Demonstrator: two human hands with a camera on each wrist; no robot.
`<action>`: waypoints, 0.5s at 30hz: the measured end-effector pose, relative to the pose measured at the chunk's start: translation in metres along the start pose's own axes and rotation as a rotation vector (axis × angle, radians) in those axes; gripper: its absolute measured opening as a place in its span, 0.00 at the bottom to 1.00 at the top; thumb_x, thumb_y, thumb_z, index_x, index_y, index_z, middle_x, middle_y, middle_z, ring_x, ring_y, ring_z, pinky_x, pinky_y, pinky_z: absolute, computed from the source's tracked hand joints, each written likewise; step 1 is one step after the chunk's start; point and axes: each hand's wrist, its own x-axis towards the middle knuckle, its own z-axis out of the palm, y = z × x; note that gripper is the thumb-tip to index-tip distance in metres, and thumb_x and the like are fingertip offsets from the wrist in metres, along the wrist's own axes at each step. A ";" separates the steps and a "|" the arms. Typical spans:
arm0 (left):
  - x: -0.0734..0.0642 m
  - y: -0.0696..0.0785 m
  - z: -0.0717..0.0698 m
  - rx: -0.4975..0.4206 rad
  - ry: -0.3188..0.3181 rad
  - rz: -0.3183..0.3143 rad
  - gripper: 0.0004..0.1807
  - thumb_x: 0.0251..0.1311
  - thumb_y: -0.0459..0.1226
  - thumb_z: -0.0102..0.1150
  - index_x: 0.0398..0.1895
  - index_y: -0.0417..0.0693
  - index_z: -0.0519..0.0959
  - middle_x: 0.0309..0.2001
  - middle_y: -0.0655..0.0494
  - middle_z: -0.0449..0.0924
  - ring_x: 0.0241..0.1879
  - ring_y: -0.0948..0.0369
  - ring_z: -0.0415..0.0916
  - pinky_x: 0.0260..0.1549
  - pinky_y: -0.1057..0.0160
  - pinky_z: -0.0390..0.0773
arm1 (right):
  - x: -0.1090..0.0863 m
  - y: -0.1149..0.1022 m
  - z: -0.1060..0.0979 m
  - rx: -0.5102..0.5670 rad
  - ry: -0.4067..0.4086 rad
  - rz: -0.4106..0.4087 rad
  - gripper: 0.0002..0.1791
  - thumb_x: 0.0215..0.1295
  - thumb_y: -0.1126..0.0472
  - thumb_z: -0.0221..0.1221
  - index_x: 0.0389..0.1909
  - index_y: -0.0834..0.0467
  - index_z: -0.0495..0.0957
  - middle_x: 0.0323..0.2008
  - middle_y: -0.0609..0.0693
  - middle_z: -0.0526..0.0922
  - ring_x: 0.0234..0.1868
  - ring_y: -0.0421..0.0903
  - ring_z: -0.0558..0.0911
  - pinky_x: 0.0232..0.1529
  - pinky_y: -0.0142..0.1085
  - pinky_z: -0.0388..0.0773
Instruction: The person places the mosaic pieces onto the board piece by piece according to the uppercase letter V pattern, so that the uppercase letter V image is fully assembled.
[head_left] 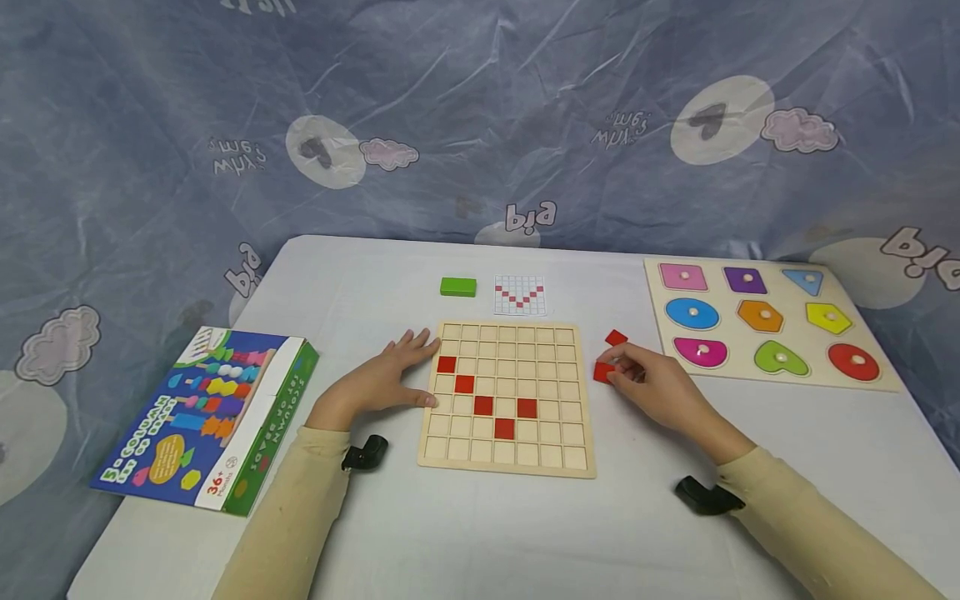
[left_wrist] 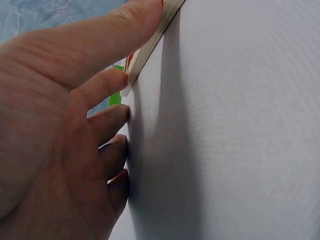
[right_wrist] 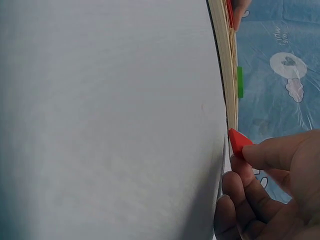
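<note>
A wooden grid board (head_left: 510, 472) lies flat with several red square tiles (head_left: 505, 429) set in its cells. My left hand (head_left: 386, 373) rests at the board's left edge, fingers spread and straight, the thumb touching the frame. Right of the board, my right hand (head_left: 660, 387) pinches a red tile (right_wrist: 239, 142) between thumb and forefinger, the tile tilted in the right wrist view. Just beyond those fingers, another loose red tile (head_left: 617, 337) lies on the cloth. A small printed card (head_left: 520, 296) with a V pattern of red squares sits behind the board.
Beside the card lies a green block (head_left: 458, 287). A shape puzzle board (head_left: 723, 325) with coloured knobbed pieces occupies the back right. On the left, a toy box (head_left: 206, 421) overlaps the edge of the white table (head_left: 525, 542). A patterned cloth (head_left: 465, 100) hangs behind.
</note>
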 end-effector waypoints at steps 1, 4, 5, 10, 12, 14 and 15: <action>0.000 0.000 0.000 -0.002 0.000 -0.003 0.56 0.51 0.51 0.77 0.81 0.53 0.56 0.82 0.51 0.42 0.81 0.49 0.32 0.77 0.44 0.39 | 0.000 0.000 0.000 -0.001 0.001 -0.002 0.12 0.66 0.65 0.67 0.50 0.55 0.83 0.32 0.47 0.80 0.34 0.46 0.78 0.35 0.31 0.79; 0.001 -0.001 0.001 -0.002 -0.002 -0.008 0.57 0.51 0.51 0.77 0.81 0.54 0.55 0.82 0.51 0.42 0.81 0.49 0.32 0.77 0.43 0.40 | -0.001 -0.002 0.000 0.001 0.006 -0.008 0.12 0.66 0.65 0.67 0.50 0.55 0.83 0.33 0.47 0.81 0.34 0.46 0.78 0.35 0.31 0.78; 0.001 -0.001 0.001 -0.001 -0.003 -0.008 0.57 0.51 0.52 0.77 0.81 0.54 0.55 0.82 0.51 0.42 0.81 0.49 0.32 0.77 0.43 0.40 | -0.001 -0.002 0.000 0.006 0.008 -0.009 0.12 0.66 0.65 0.67 0.50 0.55 0.83 0.33 0.47 0.81 0.34 0.46 0.78 0.35 0.30 0.78; 0.001 -0.001 0.001 0.002 -0.007 -0.007 0.57 0.51 0.52 0.77 0.81 0.54 0.55 0.82 0.51 0.42 0.81 0.48 0.32 0.77 0.42 0.40 | -0.002 -0.005 0.000 0.028 0.020 -0.010 0.11 0.66 0.65 0.67 0.49 0.54 0.82 0.33 0.48 0.82 0.35 0.46 0.79 0.36 0.30 0.79; 0.001 -0.001 0.001 0.002 -0.010 -0.013 0.57 0.51 0.52 0.77 0.81 0.54 0.55 0.82 0.51 0.41 0.81 0.48 0.32 0.77 0.42 0.41 | -0.002 -0.007 0.001 0.033 0.022 -0.006 0.11 0.66 0.64 0.67 0.48 0.54 0.83 0.34 0.47 0.82 0.35 0.46 0.79 0.36 0.30 0.79; 0.001 -0.001 0.001 0.001 -0.015 -0.018 0.57 0.51 0.53 0.77 0.82 0.55 0.55 0.82 0.52 0.41 0.81 0.49 0.31 0.77 0.42 0.40 | -0.003 -0.009 0.001 0.035 0.024 -0.003 0.11 0.66 0.64 0.68 0.48 0.54 0.83 0.34 0.47 0.83 0.35 0.46 0.79 0.36 0.30 0.79; 0.002 -0.001 0.001 0.002 -0.016 -0.023 0.57 0.51 0.53 0.77 0.82 0.56 0.54 0.82 0.53 0.41 0.81 0.50 0.31 0.77 0.41 0.41 | -0.003 -0.010 0.002 0.034 0.024 -0.001 0.11 0.66 0.64 0.68 0.48 0.54 0.83 0.34 0.47 0.83 0.35 0.46 0.79 0.36 0.30 0.79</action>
